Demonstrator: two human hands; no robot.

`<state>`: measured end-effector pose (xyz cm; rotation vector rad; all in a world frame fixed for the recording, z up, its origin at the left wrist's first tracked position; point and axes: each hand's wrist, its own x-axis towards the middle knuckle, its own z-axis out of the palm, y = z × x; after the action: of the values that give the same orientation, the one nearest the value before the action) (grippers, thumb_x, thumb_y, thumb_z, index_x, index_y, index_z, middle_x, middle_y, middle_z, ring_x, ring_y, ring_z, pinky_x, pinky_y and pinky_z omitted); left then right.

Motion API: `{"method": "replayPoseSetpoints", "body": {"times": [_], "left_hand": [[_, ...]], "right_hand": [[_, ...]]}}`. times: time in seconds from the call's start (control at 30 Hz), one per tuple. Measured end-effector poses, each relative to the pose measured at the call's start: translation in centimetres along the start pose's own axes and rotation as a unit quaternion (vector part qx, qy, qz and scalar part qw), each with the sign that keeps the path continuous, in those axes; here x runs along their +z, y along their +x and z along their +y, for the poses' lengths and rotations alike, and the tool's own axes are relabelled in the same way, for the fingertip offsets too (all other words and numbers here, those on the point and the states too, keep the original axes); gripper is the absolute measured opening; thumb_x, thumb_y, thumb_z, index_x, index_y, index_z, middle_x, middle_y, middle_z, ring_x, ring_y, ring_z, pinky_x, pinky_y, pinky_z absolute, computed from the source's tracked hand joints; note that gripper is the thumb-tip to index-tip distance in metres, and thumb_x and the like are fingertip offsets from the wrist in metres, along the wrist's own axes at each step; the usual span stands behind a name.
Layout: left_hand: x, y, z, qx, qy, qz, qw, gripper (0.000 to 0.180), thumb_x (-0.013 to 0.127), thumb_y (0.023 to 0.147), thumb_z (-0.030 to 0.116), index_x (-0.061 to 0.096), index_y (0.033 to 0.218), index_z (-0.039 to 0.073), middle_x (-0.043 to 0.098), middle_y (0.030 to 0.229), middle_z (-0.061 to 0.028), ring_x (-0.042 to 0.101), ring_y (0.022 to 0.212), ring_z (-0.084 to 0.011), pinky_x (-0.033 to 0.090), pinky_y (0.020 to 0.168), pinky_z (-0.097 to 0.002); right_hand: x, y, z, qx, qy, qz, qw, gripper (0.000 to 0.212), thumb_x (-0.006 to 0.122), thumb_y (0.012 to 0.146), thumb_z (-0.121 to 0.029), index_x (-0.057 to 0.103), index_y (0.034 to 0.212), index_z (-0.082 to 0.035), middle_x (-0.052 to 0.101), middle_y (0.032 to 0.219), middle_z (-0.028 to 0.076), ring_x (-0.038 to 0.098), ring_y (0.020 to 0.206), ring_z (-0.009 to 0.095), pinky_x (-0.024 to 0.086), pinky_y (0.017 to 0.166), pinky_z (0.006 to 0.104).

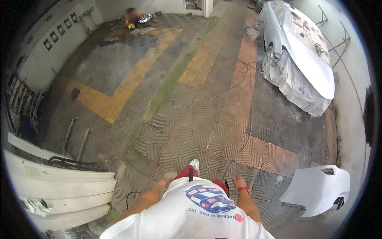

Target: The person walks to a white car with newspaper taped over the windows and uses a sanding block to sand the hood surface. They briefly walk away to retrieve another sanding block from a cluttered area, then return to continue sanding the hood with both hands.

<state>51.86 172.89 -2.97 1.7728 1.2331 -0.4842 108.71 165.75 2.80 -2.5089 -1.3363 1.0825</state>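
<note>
The person stands on a patterned workshop floor (pixel 223 131) marked with yellow, green and orange bands, looking down past a white shirt (pixel 199 215) and red trousers (pixel 187 172).

The left hand (pixel 161 183) hangs at the person's side with nothing in it; whether the fingers are spread or curled cannot be told. The right hand (pixel 238 182) also hangs free and holds nothing, its fingers loosely apart, a red band at the wrist.

A red hose (pixel 199 115) lies in loops on the floor ahead of the feet, nearest the left hand, and runs on toward a car (pixel 298 59) masked with paper at the upper right.

A loose white bumper (pixel 318 189) rests on the floor just right of the right hand. Stacked white body panels (pixel 59 187) lie to the left. Another person (pixel 133 16) crouches well apart at the far wall.
</note>
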Motion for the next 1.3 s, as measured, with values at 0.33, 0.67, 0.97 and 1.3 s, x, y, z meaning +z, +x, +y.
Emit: {"method": "replayPoseSetpoints", "body": {"times": [0.33, 0.67, 0.97, 1.3], "left_hand": [[-40.5, 26.7, 10.5, -0.167, -0.209, 0.215, 0.939, 0.049, 0.06, 0.111, 0.046, 0.07, 0.141, 0.009, 0.073, 0.141, -0.0159, 0.068, 0.132, -0.0357, 0.051, 0.113, -0.0485], [-55.9, 46.8, 24.2, -0.136, -0.211, 0.13, 0.959, 0.044, 0.063, 0.108, 0.041, 0.079, 0.122, 0.003, 0.08, 0.12, -0.0198, 0.075, 0.117, -0.0343, 0.056, 0.103, -0.0453], [-70.0, 64.7, 22.2, -0.171, -0.145, 0.046, 0.973, 0.044, 0.054, 0.111, 0.04, 0.079, 0.122, 0.005, 0.078, 0.118, -0.0254, 0.076, 0.109, -0.0367, 0.056, 0.097, -0.0512], [-105.5, 89.7, 26.6, -0.147, -0.173, 0.073, 0.971, 0.056, 0.047, 0.113, 0.049, 0.073, 0.131, 0.002, 0.072, 0.138, -0.0239, 0.068, 0.129, -0.0415, 0.051, 0.112, -0.0534]], "right_hand": [[-5.9, 12.6, 1.7, 0.251, -0.057, -0.251, 0.933, 0.043, 0.048, 0.108, -0.032, 0.075, 0.131, -0.008, 0.072, 0.14, 0.022, 0.067, 0.131, 0.041, 0.051, 0.111, 0.0532], [-29.9, 62.1, -10.4, 0.053, -0.056, -0.077, 0.994, 0.057, 0.046, 0.111, -0.045, 0.072, 0.133, 0.001, 0.07, 0.139, 0.029, 0.065, 0.131, 0.048, 0.048, 0.113, 0.0559], [-62.7, 95.0, -54.8, -0.258, 0.163, 0.192, 0.933, 0.038, 0.063, 0.108, -0.027, 0.068, 0.136, -0.001, 0.075, 0.124, 0.029, 0.074, 0.116, 0.045, 0.058, 0.097, 0.0501], [-56.3, 107.7, -44.3, 0.09, -0.127, -0.211, 0.965, 0.057, 0.061, 0.106, -0.042, 0.065, 0.145, -0.001, 0.069, 0.137, 0.031, 0.068, 0.127, 0.046, 0.056, 0.104, 0.055]]}}
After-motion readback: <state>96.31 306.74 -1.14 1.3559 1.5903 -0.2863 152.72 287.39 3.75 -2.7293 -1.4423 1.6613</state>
